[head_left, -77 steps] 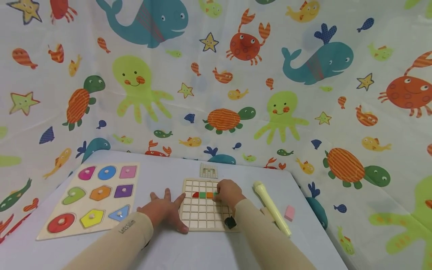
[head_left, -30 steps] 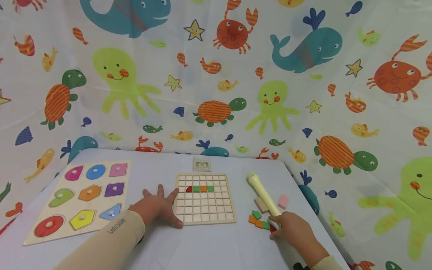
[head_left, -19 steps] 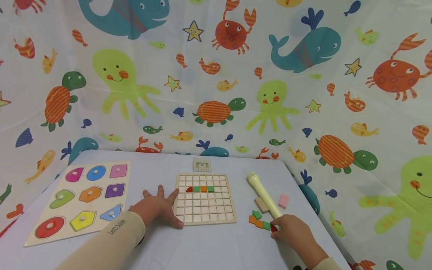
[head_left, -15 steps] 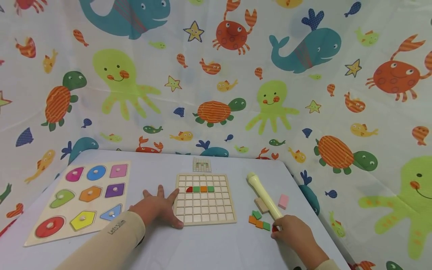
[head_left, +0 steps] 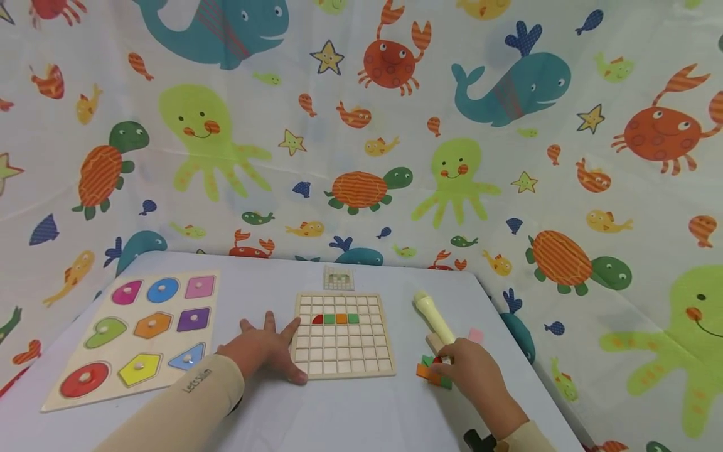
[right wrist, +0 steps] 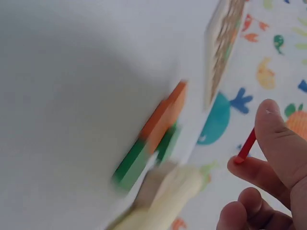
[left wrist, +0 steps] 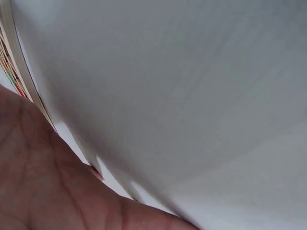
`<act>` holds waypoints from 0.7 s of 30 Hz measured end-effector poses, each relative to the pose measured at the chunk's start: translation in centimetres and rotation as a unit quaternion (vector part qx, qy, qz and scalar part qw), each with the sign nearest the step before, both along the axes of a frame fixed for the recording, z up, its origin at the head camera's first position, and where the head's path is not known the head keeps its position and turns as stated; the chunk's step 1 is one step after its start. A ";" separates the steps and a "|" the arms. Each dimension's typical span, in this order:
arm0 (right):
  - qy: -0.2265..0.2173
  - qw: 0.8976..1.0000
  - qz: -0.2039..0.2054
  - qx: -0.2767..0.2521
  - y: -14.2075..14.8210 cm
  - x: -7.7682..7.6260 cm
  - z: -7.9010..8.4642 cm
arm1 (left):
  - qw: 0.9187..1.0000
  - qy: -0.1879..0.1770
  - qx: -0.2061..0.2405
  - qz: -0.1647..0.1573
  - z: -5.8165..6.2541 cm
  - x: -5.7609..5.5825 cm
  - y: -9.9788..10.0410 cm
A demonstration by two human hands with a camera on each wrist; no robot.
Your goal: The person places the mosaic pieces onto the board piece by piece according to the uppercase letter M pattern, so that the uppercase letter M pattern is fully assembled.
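My left hand (head_left: pixel 265 348) is spread with straight fingers at the left edge of a wooden grid board (head_left: pixel 344 342); its palm (left wrist: pixel 53 182) fills the lower left of the left wrist view. One row of the board holds, from left to right, a red tile (head_left: pixel 318 319), a green tile (head_left: pixel 329 319), an orange tile (head_left: pixel 341 318) and another green tile (head_left: pixel 353 318). To the right, my right hand (head_left: pixel 471 370) pinches a small red tile (right wrist: pixel 247 144) between thumb and forefinger, above the table. Loose orange tiles (head_left: pixel 422 370) and green tiles (head_left: pixel 445 382) lie beneath it.
A pale yellow microphone-shaped stick (head_left: pixel 432 314) lies right of the board, its near end hidden by the hand. Close by are a wooden block (head_left: pixel 433 341) and a pink block (head_left: pixel 476 335). A patterned card (head_left: pixel 339 277) sits behind the board; a knobbed shape puzzle (head_left: pixel 164 345) lies left.
My right hand has left the board, where the second green tile now shows, and gone to the loose tiles at right. It has lifted a red tile and shifted slightly left; my left hand stays.
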State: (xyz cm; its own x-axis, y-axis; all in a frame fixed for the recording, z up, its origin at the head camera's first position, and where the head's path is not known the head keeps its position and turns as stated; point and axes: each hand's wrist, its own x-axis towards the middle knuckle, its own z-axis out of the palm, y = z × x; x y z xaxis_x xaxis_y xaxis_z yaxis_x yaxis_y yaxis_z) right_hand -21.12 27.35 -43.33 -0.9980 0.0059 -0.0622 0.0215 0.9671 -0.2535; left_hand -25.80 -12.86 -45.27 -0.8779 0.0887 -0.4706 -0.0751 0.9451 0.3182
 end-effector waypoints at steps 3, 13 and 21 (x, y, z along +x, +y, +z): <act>0.021 1.000 0.015 -0.001 -1.9 -0.9 -0.1 | 1.000 -0.001 0.004 0.002 0.0 0.1 0.0; 0.057 0.996 0.063 -0.031 -6.8 -5.1 -1.1 | 1.000 0.004 0.005 0.005 -0.1 0.1 -0.2; -0.008 0.998 0.027 -0.053 -10.2 -9.0 -1.8 | 1.000 0.004 0.007 0.010 -0.3 0.0 -0.3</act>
